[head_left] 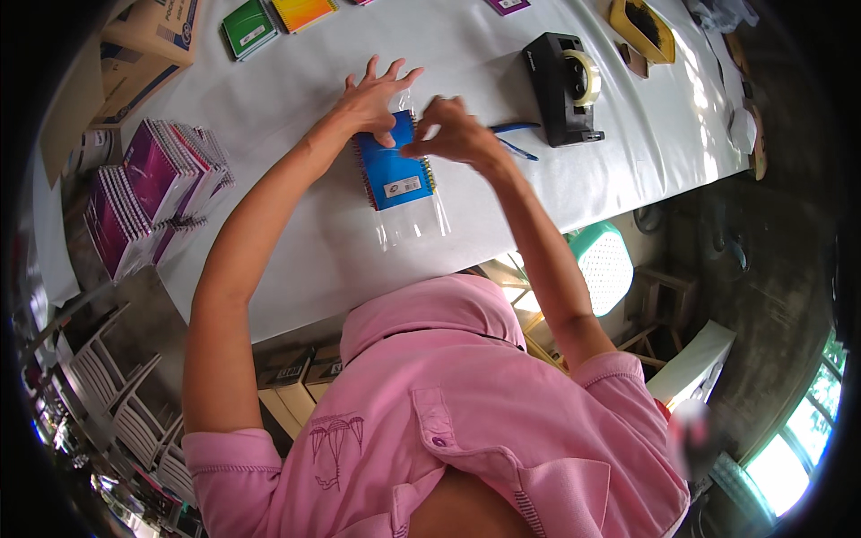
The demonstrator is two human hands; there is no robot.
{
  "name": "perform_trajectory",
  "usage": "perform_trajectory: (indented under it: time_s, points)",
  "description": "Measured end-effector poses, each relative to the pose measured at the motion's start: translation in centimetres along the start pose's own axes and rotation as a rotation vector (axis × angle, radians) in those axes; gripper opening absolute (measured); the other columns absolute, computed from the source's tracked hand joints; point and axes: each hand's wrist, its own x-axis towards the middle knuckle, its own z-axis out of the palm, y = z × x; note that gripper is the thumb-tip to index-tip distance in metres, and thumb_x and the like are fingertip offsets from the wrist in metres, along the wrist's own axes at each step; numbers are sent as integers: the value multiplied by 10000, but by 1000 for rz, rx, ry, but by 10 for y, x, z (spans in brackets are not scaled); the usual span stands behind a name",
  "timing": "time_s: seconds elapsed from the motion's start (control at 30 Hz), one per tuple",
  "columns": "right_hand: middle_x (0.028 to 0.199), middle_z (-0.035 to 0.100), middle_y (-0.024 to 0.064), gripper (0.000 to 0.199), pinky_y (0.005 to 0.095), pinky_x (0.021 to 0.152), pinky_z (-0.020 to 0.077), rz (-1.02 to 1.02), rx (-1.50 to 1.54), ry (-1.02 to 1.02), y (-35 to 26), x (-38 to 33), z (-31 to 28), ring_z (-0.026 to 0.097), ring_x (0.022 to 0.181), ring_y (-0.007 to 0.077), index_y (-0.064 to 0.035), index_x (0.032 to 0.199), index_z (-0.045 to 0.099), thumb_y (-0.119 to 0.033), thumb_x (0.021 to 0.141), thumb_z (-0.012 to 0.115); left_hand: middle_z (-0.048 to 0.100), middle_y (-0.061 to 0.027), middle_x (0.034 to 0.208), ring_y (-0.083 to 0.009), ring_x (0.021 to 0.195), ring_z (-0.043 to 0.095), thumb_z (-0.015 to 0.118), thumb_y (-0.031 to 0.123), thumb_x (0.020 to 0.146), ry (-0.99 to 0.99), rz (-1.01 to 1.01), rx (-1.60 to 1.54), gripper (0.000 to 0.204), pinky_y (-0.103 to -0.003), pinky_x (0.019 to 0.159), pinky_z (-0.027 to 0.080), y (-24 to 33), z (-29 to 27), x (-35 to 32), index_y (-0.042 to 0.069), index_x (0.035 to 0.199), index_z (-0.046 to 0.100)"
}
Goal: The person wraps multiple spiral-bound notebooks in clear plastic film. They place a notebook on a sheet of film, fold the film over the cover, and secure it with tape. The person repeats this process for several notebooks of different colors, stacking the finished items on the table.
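Note:
A blue spiral notebook point(387, 172) with a white label lies on the table in front of me. Clear plastic wrap point(414, 224) shows beyond its top and bottom edges. My left hand point(366, 103) is over the notebook's upper left, fingers spread, its thumb resting on the cover. At the upper right edge is my right hand point(456, 134), fingers bent, with a gap between thumb and forefinger. Its thumb reaches over the cover; whether it touches is unclear. Beside the right wrist lies a slim blue-handled tool point(518, 142), partly hidden by that hand.
A black tape dispenser point(549, 94) stands to the right on the white-covered table point(296, 260). Stacked purple spiral notebooks point(157, 184) and a cardboard box point(148, 63) are at left. Green point(248, 29) and yellow notebooks point(303, 11) lie at the back, a yellow tray point(641, 31) far right.

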Motion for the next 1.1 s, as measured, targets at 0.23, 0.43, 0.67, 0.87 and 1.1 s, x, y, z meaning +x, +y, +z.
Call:
perform_trajectory:
  time_s: [0.23, 0.43, 0.67, 0.87, 1.1]
  points:
    - [797, 610, 78, 187, 390, 711, 314, -119, -537, 155, -28, 16, 43, 477, 903, 233, -138, 719, 701, -253, 601, 790, 176, -58, 1556, -413, 1417, 80, 831, 170, 436, -17, 23, -21, 1228, -688, 1014, 208, -12, 8, 4, 350, 1477, 203]
    - [739, 652, 28, 276, 424, 734, 326, 23, -709, -189, -45, 22, 30, 609, 740, 247, -171, 774, 713, -425, 671, 745, 202, -59, 1547, -388, 1420, 102, 837, 164, 485, -24, 24, -27, 1183, -663, 1037, 198, -13, 9, 6, 330, 1477, 213]
    - [874, 602, 244, 918, 397, 779, 486, 46, -71, -29, 51, 16, 36, 609, 900, 332, 119, 894, 601, -750, 608, 683, 206, -181, 1521, -425, 1411, 75, 771, 375, 706, 626, 9, -217, 955, -647, 1057, 149, -34, -4, -49, 172, 1473, 239]
    - [1151, 495, 198, 704, 420, 913, 462, 161, 482, 140, 32, -16, 75, 456, 1176, 315, 30, 1188, 465, -376, 723, 804, 300, -276, 1439, -466, 1379, 120, 602, 511, 844, 336, -270, -367, 787, -561, 1093, 147, -13, 91, -116, 40, 1416, 335]
    - [1192, 489, 153, 747, 417, 956, 450, -282, 942, 142, 15, -47, 41, 475, 1179, 242, -49, 1191, 326, 53, 631, 810, 564, -113, 1235, -174, 1092, 578, 734, -10, 742, 640, 11, -1334, 966, -330, 967, 467, 39, 59, -156, 102, 1495, 139]
